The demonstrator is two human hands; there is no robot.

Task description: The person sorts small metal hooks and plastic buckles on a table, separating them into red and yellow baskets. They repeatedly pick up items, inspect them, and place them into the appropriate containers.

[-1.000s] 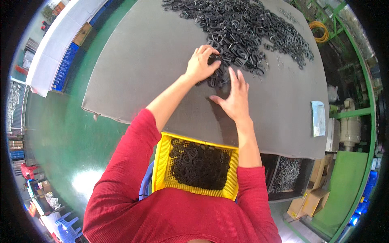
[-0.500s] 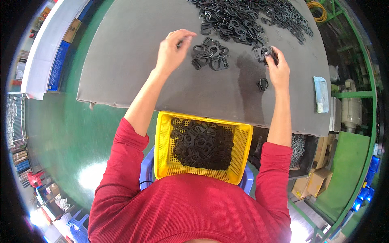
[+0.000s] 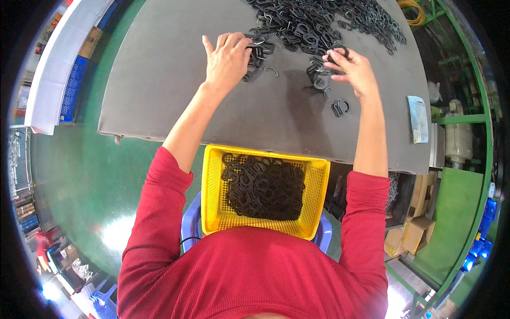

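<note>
My left hand (image 3: 227,59), its fingers bent and apart, reaches against the left side of a small cluster of black plastic buckles (image 3: 261,50); its fingertips touch or overlap the cluster. My right hand (image 3: 351,70) pinches a black ring-shaped buckle (image 3: 338,53) between thumb and fingers. Under that hand lie a few more black buckles (image 3: 320,80), some with thin metal wire hooks. One buckle (image 3: 340,108) rests apart, nearer the table edge. A large heap of the same black pieces (image 3: 303,24) spreads across the far side of the grey table (image 3: 239,117).
A yellow perforated basket (image 3: 211,186) filled with black buckles stands before me on a blue support (image 3: 192,218). A pale blue packet (image 3: 418,119) lies near the table's right edge. Cardboard boxes (image 3: 418,234) and a green frame (image 3: 449,223) stand at right.
My left hand has come down onto the small cluster, which has shifted toward the heap. My right hand moved slightly left, and several pieces now lie beneath it. The view shifted slightly.
</note>
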